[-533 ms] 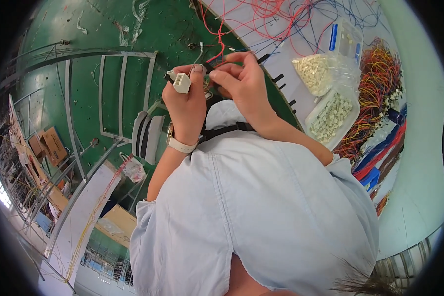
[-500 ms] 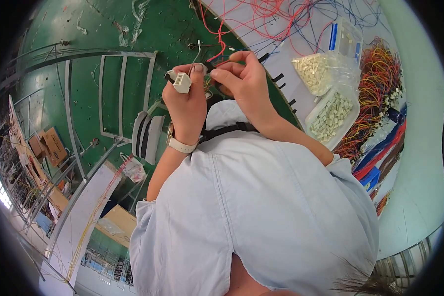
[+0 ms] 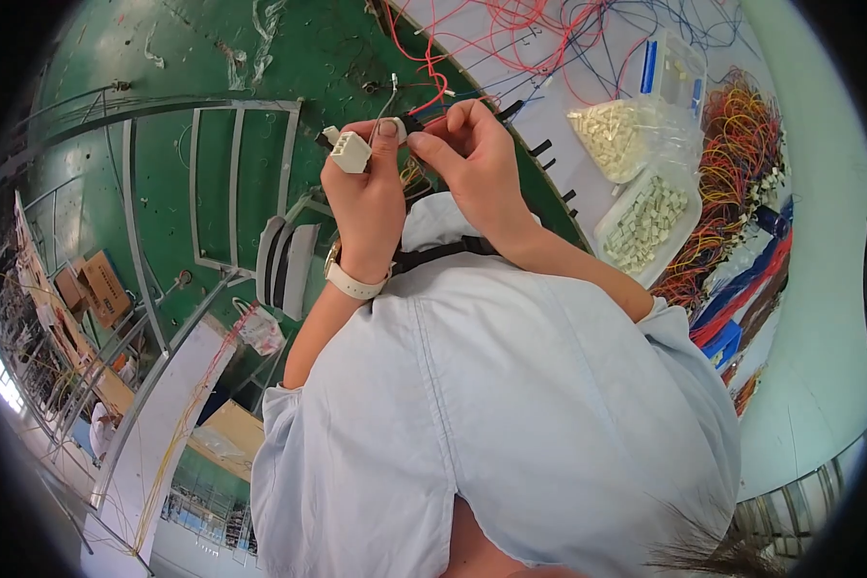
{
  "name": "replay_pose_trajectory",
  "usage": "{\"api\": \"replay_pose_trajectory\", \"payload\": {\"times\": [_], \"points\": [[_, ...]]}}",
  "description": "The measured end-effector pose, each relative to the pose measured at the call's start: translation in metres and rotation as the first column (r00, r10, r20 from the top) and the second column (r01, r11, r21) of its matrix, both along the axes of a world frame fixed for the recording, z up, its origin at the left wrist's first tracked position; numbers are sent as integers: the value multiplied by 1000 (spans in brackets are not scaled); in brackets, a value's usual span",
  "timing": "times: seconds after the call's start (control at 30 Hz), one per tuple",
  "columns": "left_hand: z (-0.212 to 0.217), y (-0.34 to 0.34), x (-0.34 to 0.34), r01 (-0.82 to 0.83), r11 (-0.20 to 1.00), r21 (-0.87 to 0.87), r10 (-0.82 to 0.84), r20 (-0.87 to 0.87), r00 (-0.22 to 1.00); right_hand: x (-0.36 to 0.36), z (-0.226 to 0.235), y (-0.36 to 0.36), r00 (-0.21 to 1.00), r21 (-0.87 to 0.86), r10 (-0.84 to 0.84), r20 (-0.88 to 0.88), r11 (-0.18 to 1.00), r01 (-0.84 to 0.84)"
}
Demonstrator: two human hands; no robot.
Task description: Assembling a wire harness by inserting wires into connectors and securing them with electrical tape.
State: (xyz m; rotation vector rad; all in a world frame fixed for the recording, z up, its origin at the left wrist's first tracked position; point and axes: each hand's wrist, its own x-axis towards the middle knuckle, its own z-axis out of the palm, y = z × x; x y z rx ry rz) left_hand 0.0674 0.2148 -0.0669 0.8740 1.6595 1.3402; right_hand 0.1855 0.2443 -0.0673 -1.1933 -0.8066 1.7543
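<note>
Far left of the hands, a person in white (image 3: 102, 430) has come into view. The left hand (image 3: 368, 197) grips a white connector housing (image 3: 351, 152), turned slightly since earlier. Beside it, the right hand (image 3: 482, 159) curls its fingers; I cannot tell what they pinch. Rightward, a clear bag (image 3: 667, 130) holds cream connectors (image 3: 602, 143), a white tray (image 3: 690, 220) pale ones.

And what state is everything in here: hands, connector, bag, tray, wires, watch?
Left hand: grip closed on the white connector.
White connector: held, openings exposed.
Right hand: fingers curled; whether it grips anything is unclear.
Plastic bag: partly filled with cream pieces.
Tray: open, full of pale pieces.
Red wires: loose, tangled.
Watch: worn on the left wrist.
</note>
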Motion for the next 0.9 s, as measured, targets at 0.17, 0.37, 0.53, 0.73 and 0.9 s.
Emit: {"api": "replay_pose_trajectory", "payload": {"times": [0.17, 0.37, 0.53, 0.73, 0.9], "points": [[12, -2, -4, 31, 998, -59, -28, 46, 999, 1, 6, -1, 978, 263, 23, 206, 962, -78], [16, 4, -15, 154, 988, -15, -155, -96, 983, 2, 5, 4, 974, 276, 19, 224, 958, -82], [40, -1, -31, 203, 978, -39, -206, -267, 941, 5, 9, 11, 981, 184, 111, 157, 973, -139], [35, 6, -54, 624, 774, 105, -312, -794, 521, 4, 15, 10, 969, 170, 180, 168, 963, -208], [28, 12, -62, 708, 697, 111, -196, -921, 337, 7, 20, 11, 968, 169, 209, 140, 958, -232]]}}
